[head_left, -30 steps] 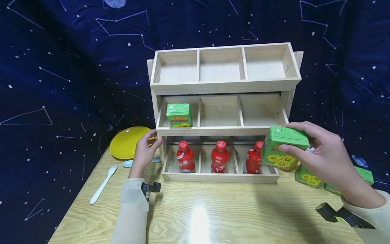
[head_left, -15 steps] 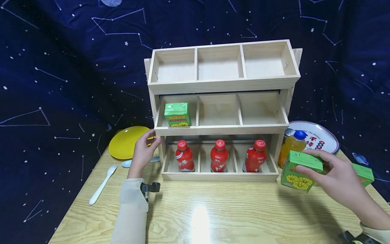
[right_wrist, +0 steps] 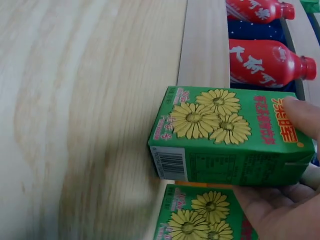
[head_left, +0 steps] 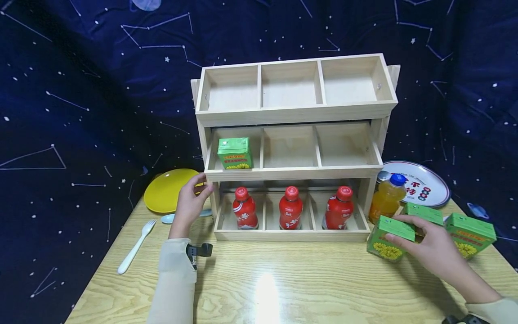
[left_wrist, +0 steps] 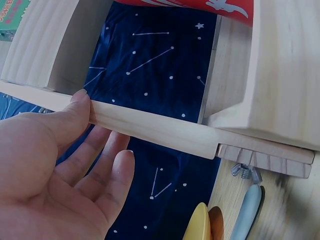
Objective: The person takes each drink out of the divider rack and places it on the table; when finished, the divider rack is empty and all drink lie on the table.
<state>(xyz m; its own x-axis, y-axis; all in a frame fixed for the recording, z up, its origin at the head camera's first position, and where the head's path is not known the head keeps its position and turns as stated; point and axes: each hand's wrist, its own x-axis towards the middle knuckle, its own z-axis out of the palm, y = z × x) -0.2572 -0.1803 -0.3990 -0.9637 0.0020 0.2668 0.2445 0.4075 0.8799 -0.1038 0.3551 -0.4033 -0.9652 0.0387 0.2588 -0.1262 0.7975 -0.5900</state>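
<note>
My right hand [head_left: 435, 252] grips a green drink carton [head_left: 390, 238] with yellow flowers, thumb on one side and fingers on the other. The carton is low at the table, right of the shelf's front corner; whether its base touches the wood I cannot tell. In the right wrist view, that carton [right_wrist: 225, 130] lies close beside another green carton [right_wrist: 195, 215]. My left hand [head_left: 192, 202] holds the left side upright of the wooden three-tier shelf [head_left: 295, 173]. Its thumb [left_wrist: 80, 102] presses one face of the bar, with fingers behind it.
Red bottles [head_left: 291, 208] stand in the bottom tier's compartments. One green carton [head_left: 235, 153] sits in the middle tier's left compartment. At right are more cartons [head_left: 471, 234], an orange drink bottle [head_left: 387, 198] and a white plate [head_left: 429, 184]. A yellow plate [head_left: 166, 193] and white fork [head_left: 136, 247] lie left.
My right hand has carried the carton from before the shelf's right end down towards the table, uncovering the right red bottle and the orange drink. The left hand keeps its place.
</note>
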